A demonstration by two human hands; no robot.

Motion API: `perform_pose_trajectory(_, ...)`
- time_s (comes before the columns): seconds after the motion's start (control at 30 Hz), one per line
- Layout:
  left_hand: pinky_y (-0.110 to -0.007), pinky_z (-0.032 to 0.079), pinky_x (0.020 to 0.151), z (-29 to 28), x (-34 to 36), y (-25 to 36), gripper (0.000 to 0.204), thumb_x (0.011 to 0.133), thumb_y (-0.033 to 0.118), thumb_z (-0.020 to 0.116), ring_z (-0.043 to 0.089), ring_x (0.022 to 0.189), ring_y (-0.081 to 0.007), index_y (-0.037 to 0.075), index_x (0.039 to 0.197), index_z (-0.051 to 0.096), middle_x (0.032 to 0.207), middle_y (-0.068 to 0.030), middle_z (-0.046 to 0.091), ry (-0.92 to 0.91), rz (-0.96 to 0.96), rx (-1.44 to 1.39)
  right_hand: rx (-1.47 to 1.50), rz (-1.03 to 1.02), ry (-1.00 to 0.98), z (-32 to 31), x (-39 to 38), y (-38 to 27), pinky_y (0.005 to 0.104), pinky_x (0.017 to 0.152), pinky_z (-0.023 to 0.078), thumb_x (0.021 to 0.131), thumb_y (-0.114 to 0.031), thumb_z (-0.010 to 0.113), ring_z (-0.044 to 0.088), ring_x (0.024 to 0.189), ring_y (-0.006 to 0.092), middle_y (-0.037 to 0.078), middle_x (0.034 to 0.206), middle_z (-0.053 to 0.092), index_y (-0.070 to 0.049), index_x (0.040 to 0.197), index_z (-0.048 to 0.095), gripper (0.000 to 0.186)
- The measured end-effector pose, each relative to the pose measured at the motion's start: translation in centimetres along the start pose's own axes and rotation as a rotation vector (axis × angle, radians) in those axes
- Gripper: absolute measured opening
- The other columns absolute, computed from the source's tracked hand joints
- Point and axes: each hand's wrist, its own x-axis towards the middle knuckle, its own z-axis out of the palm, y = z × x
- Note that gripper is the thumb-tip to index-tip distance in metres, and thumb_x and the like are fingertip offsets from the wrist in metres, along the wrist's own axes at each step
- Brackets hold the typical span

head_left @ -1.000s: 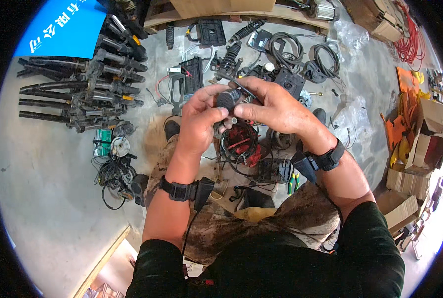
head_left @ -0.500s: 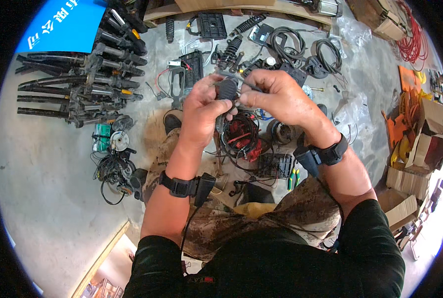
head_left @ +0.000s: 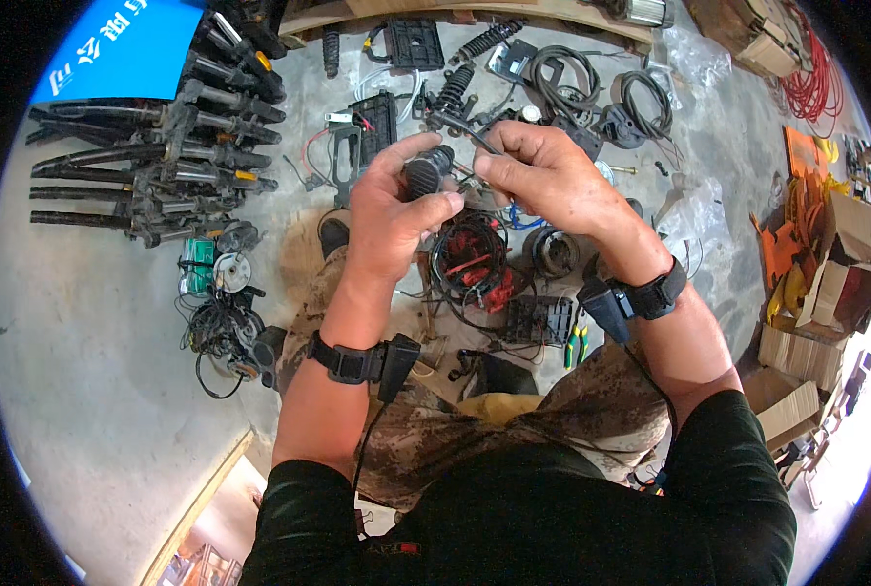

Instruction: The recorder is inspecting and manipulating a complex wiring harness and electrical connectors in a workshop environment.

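My left hand (head_left: 392,215) is closed around a black ribbed handlebar grip (head_left: 426,171), held up in front of me with its end pointing right. My right hand (head_left: 543,176) pinches a thin dark tool or lever (head_left: 467,132) whose tip reaches up and left, next to the grip. Both wrists carry black bands with small black boxes. Below the hands, on the concrete floor, lies a coil of black cable with red parts (head_left: 472,262).
Black fork tubes (head_left: 152,166) lie in a row at the left under a blue sign (head_left: 128,44). Springs, cable coils (head_left: 553,83) and black boxes spread across the floor ahead. Cardboard boxes (head_left: 826,293) and orange parts stack at the right. Green-handled pliers (head_left: 576,344) lie by my knee.
Both hands have risen slightly and drawn a little apart. My left hand has turned the grip so its ribbed side shows, and the right hand's tool now points up-left.
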Motion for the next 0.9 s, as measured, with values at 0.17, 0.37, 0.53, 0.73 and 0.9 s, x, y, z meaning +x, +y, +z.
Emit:
perform_pose_trajectory(0.17,-0.02,0.042,0.052,0.0,-0.03,-0.36,0.062,0.072,0.003,0.076,0.054,0.06,-0.0067,-0.005,0.128,0.052,0.082,-0.0041,0.065,0.032,0.062,0.021,-0.059,0.024,-0.037,0.0,0.07,0.27,0.0256,0.05,0.038,0.097,-0.028,0.059,0.047,0.055,0.006,-0.002,0.063,0.055,-0.006,0.079,0.058,0.029)
perform_pose_trajectory(0.37,-0.02,0.042,0.052,0.2,-0.16,-0.15,0.059,0.072,0.001,0.075,0.055,0.061,-0.0064,-0.005,0.126,0.053,0.083,-0.0041,0.066,0.042,0.051,0.006,-0.001,0.052,-0.051,0.56,-0.07,0.3,0.0213,0.046,0.034,0.099,-0.031,0.058,0.043,0.051,0.0038,-0.004,0.063,0.052,-0.008,0.082,0.054,0.029)
perform_pose_trajectory(0.53,-0.019,0.043,0.052,0.24,-0.17,-0.15,0.057,0.072,-0.002,0.074,0.056,0.063,-0.0063,-0.005,0.126,0.054,0.084,-0.0039,0.066,0.025,0.032,-0.016,-0.014,-0.027,-0.063,0.57,-0.04,0.46,0.0256,0.055,0.041,0.095,-0.018,0.058,0.049,0.063,0.0068,-0.002,0.071,0.055,-0.004,0.092,0.059,0.014)
perform_pose_trajectory(0.73,-0.02,0.049,0.059,0.39,-0.23,-0.17,0.057,0.072,-0.004,0.073,0.059,0.068,-0.0076,-0.004,0.126,0.054,0.086,-0.004,0.066,0.028,0.07,-0.057,-0.033,-0.151,-0.056,0.89,-0.16,0.66,0.0211,0.052,0.034,0.095,-0.016,0.058,0.041,0.059,0.0032,-0.004,0.071,0.052,-0.006,0.094,0.058,0.01)
perform_pose_trajectory(0.9,-0.021,0.049,0.059,0.55,-0.06,-0.08,0.056,0.072,-0.003,0.073,0.059,0.068,-0.0076,-0.005,0.125,0.055,0.084,-0.0039,0.066,0.033,0.123,0.018,0.005,0.03,-0.072,0.54,-0.15,0.28,0.0251,0.053,0.039,0.094,-0.019,0.059,0.047,0.062,0.0053,-0.003,0.071,0.055,-0.004,0.089,0.06,0.016)
